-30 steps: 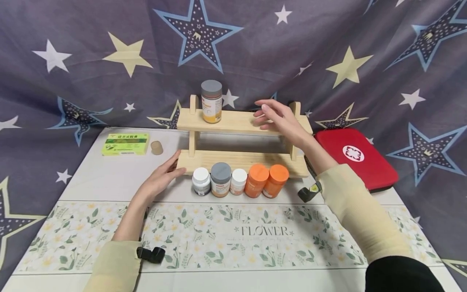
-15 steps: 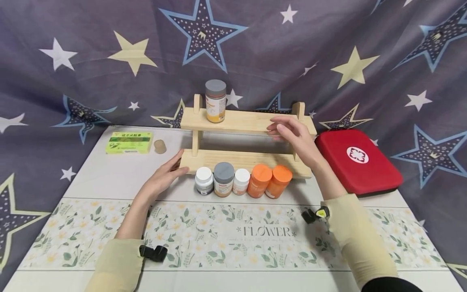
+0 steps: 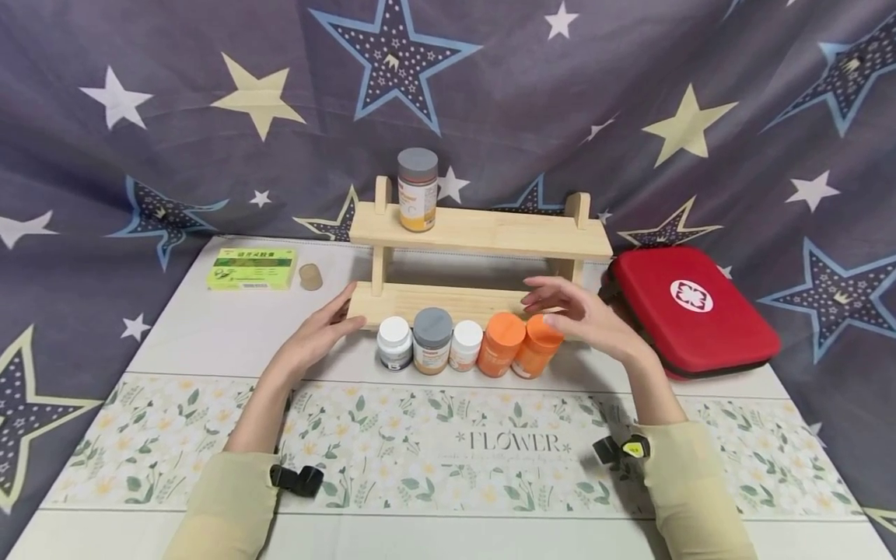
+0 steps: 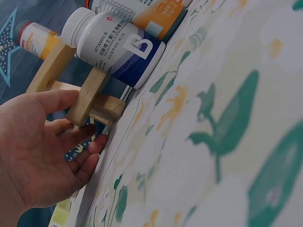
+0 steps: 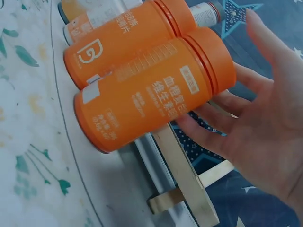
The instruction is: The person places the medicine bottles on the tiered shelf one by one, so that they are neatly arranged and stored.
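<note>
A two-tier wooden display rack (image 3: 490, 233) stands at the back of the table. My left hand (image 3: 308, 342) grips the left end of its lower board, thumb on top and fingers below, as the left wrist view shows. In front of the rack, a row holds a white vitamin B bottle (image 4: 116, 47), a grey-capped bottle (image 3: 432, 342), a small white-capped bottle (image 3: 465, 346) and two orange bottles. My right hand (image 3: 588, 315) spreads loosely around the cap of the rightmost orange bottle (image 5: 156, 90), its fingers behind the cap. Another grey-capped bottle (image 3: 418, 190) sits on the upper shelf.
A red zip case (image 3: 693, 311) lies right of the rack, close to my right forearm. On the left are a green medicine box (image 3: 252, 269) and a small tan cork-like piece (image 3: 310, 277). Star-patterned fabric (image 3: 490, 93) hangs behind the table.
My right hand has come down from the upper shelf to the rightmost orange bottle. My left hand stays at the rack's left end. The head view has shifted slightly.
</note>
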Motion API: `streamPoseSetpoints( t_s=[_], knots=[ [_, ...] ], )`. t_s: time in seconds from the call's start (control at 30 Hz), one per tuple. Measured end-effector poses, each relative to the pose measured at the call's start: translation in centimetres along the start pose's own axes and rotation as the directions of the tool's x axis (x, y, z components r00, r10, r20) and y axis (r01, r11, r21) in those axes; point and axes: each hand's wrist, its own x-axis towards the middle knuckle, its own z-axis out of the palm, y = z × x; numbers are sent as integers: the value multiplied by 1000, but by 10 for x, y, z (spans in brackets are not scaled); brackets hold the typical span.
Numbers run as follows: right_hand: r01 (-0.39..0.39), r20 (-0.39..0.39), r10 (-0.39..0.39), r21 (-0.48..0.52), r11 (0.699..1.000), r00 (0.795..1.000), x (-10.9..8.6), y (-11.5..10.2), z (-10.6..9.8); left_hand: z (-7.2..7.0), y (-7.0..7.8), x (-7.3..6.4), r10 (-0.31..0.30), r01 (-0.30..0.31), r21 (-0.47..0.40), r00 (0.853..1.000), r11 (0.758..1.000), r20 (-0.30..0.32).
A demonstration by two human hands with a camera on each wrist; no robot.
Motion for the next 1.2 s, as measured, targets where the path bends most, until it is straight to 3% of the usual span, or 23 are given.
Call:
streamPoseSetpoints(
  t_s=[0.47, 0.77, 1.2],
  knots=[
    [-46, 164, 59, -81, 996, 985, -5, 0, -8, -3, -1, -1, -5, 5, 12, 1000, 1000, 10],
    [-25, 167, 54, -172, 985, 984, -9, 8, -11, 0, 0, 0, -5, 5, 8, 1000, 1000, 14],
    [-20, 158, 47, -166, 986, 986, -11, 10, -13, 0, -1, 1, 7, -7, -1, 1000, 1000, 8]
  ],
)
